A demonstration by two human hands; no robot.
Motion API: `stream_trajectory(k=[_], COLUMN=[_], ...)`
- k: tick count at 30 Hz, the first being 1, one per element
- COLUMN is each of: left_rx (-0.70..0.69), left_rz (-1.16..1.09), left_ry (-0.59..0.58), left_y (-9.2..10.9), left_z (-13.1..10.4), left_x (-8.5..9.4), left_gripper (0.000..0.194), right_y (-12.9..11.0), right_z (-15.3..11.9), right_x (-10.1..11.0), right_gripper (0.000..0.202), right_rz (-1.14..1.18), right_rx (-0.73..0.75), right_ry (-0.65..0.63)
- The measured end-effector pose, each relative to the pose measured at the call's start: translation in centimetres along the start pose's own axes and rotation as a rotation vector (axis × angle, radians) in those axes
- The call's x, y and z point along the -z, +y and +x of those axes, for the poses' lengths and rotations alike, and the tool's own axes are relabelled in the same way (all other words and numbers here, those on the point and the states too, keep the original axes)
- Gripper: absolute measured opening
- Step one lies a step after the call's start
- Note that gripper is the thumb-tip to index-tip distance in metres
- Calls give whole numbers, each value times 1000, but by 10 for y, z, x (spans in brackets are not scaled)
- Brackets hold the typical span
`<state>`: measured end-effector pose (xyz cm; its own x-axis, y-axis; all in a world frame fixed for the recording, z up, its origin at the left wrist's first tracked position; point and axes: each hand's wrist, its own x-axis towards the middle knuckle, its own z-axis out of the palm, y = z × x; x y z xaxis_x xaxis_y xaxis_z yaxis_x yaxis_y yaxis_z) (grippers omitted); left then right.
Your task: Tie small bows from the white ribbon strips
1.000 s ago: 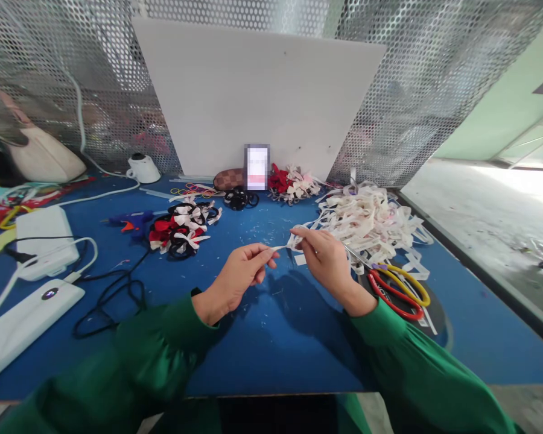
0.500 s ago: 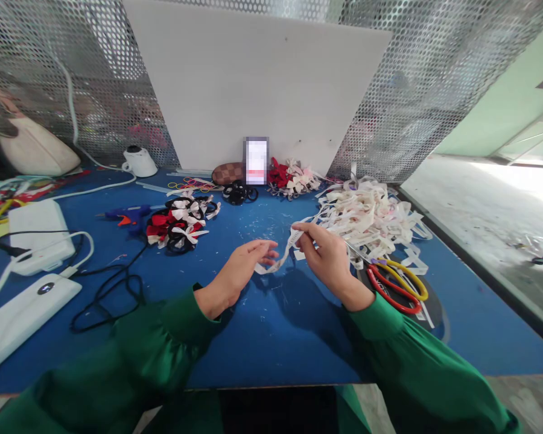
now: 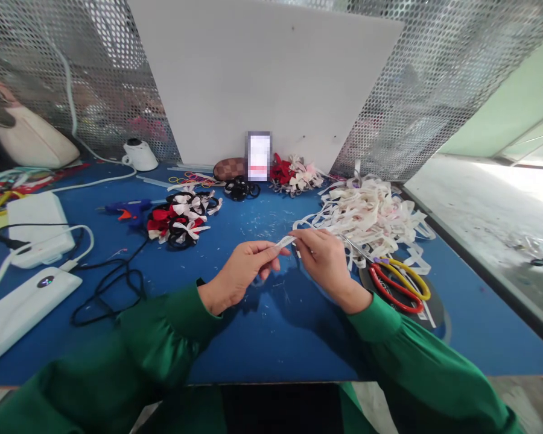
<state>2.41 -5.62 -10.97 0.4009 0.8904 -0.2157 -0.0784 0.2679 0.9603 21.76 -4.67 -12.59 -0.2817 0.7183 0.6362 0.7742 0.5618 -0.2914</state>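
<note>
A short stretch of white ribbon (image 3: 285,242) runs between my two hands above the middle of the blue table. My left hand (image 3: 247,268) pinches it between thumb and fingers. At the other end my right hand (image 3: 321,259) is closed on the same ribbon, fingertips close to the left ones. Beyond the right hand lies a heap of white ribbons (image 3: 371,211), tangled together. Scissors (image 3: 400,283) with red and yellow handles rest beside my right wrist, their blades partly hidden by that hand.
Left of centre lie finished-looking red, white and black bows (image 3: 176,223) and a blue glue gun (image 3: 129,209). A black cable (image 3: 113,289) coils near white power banks (image 3: 31,316). A lit phone (image 3: 259,157) stands against the white board (image 3: 262,78), with more red and white bows (image 3: 294,175) alongside.
My left hand has moved slightly right and closed on the ribbon, which hung slack before and is now drawn short between both hands. The right fingers have curled in more.
</note>
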Motion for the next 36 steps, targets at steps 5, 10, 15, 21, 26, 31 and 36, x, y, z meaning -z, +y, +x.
stream_trajectory(k=[5, 10, 15, 21, 26, 31, 36], left_rx=[225, 45, -170, -203, -9, 48, 71], left_rz=[-165, 40, 201, 312, 80, -20, -99], left_ry=[-79, 113, 94, 131, 36, 9, 28], left_y=[1, -3, -7, -8, -6, -3, -3], left_z=[0, 4, 5, 4, 4, 2, 2], left_x=[5, 0, -2, -1, -3, -2, 0], left_gripper=[31, 42, 34, 22, 19, 23, 23], right_y=[11, 11, -1, -6, 6, 19, 15], right_z=[3, 4, 0, -1, 0, 1, 6], right_x=[5, 6, 0, 1, 1, -3, -2], right_gripper=[23, 22, 22, 22, 23, 24, 41], right_rz=[71, 90, 64, -1, -13, 25, -28], right_rx=[-249, -220, -44, 122, -40, -205, -48], right_ry=[124, 97, -8, -98, 30, 45, -32])
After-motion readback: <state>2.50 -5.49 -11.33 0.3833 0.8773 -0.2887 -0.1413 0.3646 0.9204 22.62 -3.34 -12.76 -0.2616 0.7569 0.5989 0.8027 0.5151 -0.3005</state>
